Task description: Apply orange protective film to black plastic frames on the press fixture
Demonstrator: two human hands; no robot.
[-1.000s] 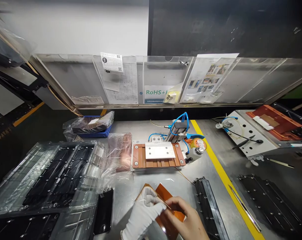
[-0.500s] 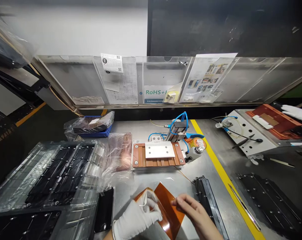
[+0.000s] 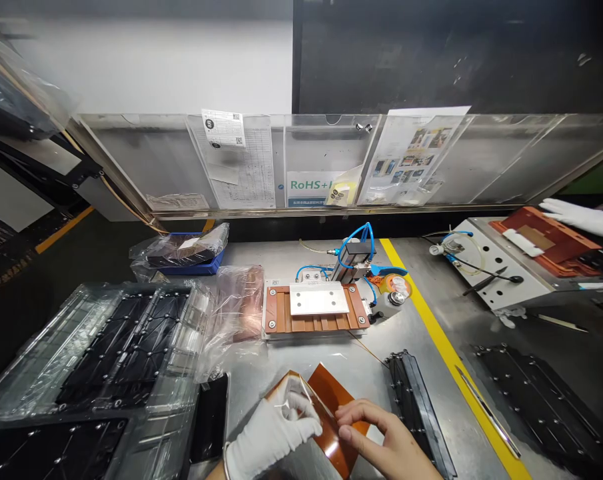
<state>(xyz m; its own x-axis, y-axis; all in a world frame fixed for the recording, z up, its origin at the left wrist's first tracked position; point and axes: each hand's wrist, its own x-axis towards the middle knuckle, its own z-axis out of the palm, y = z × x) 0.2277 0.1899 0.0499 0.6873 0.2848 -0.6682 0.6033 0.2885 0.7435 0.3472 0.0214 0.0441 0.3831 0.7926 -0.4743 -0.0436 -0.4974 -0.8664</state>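
Observation:
My left hand [image 3: 280,430], in a white glove, is closed on a glossy orange-brown film [image 3: 331,443] low in the middle of the view. My bare right hand [image 3: 381,437] pinches at the film's right side, thumb and fingertips close together. A second flat amber piece [image 3: 328,389] shows behind the film, its corner pointing away from me. Just beyond both hands stands a brown fixture [image 3: 281,312] with a white plate [image 3: 318,299] on top.
Clear trays with black parts [image 3: 126,333] lie at left, beside bagged copper-coloured sheets [image 3: 241,303]. A black part [image 3: 416,407] and tweezers [image 3: 488,413] lie right. Another person's white-gloved hand [image 3: 581,218] is over a second fixture [image 3: 546,241].
My right hand has shifted left along the film, nearer my left hand, and its fingers now lie across the film's edge. The other person's gloved hand has moved slightly left.

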